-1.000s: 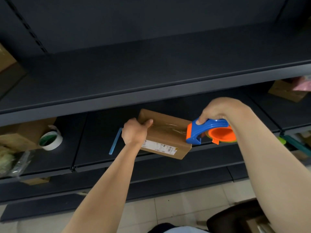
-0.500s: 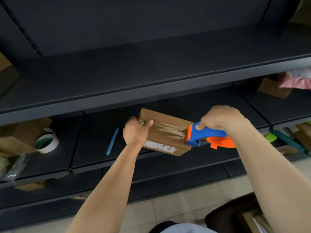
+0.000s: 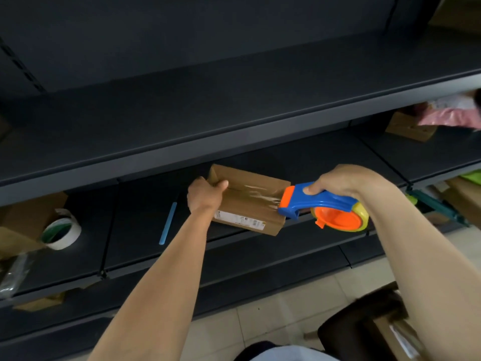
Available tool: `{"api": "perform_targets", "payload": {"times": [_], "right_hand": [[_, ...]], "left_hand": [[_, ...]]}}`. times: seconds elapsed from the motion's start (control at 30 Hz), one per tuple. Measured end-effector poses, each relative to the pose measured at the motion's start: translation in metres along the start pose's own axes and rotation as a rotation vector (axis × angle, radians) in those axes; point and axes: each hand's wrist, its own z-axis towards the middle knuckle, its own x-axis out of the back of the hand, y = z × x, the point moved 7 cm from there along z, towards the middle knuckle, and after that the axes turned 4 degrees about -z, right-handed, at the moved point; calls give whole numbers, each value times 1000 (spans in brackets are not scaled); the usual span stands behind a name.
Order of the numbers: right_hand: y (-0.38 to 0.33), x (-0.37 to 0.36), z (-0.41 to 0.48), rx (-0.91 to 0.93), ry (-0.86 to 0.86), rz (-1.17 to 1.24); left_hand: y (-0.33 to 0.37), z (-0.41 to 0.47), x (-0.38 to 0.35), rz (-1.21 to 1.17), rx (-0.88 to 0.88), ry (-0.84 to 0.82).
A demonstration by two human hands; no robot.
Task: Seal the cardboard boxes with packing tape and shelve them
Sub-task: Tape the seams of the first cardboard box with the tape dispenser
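The cardboard box (image 3: 250, 204) lies on the shelf (image 3: 135, 230), left grip (image 3: 205, 196) curled round its end, right grip (image 3: 338, 181) holding the tape dispenser (image 3: 322, 204) at the opposite edge; the tape strip (image 3: 256, 194) seems laid, so cutting comes next.

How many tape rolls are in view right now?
2. A white roll rests on the middle shelf at far left; a yellow roll sits in the dispenser that the right hand grips at the box. More may be hidden.
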Motion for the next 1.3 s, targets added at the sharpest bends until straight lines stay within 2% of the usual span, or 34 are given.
{"api": "perform_targets", "payload": {"times": [0.07, 0.17, 0.23, 0.4, 0.63, 0.77, 0.87, 0.97, 1.17, 1.3], "right_hand": [[-2, 4, 3, 0, 32, -35], [-3, 18, 5, -17, 83, -206], [0, 24, 5, -35, 90, -291], [5, 19, -6, -77, 141, -447], [-6, -2, -30, -36, 337, -706], [24, 8, -28, -121, 348, -578], [60, 7, -11, -172, 332, -322], [62, -15, 16, -140, 305, -87], [34, -62, 66, -57, 319, -120], [23, -78, 83, -6, 334, -6]], "left_hand": [[4, -4, 0, 28, -22, 20], [36, -26, 0, 190, -212, 161], [58, -44, -5, 191, -317, 230], [94, -71, -27, 237, -485, 251], [112, -81, -43, 288, -508, 244], [95, -68, -25, 186, -401, 238], [59, -52, -4, 49, -263, 228], [33, -46, 3, -47, -181, 207], [3, -40, 8, -110, -90, 189], [-16, -33, 10, -107, -36, 181]]}}
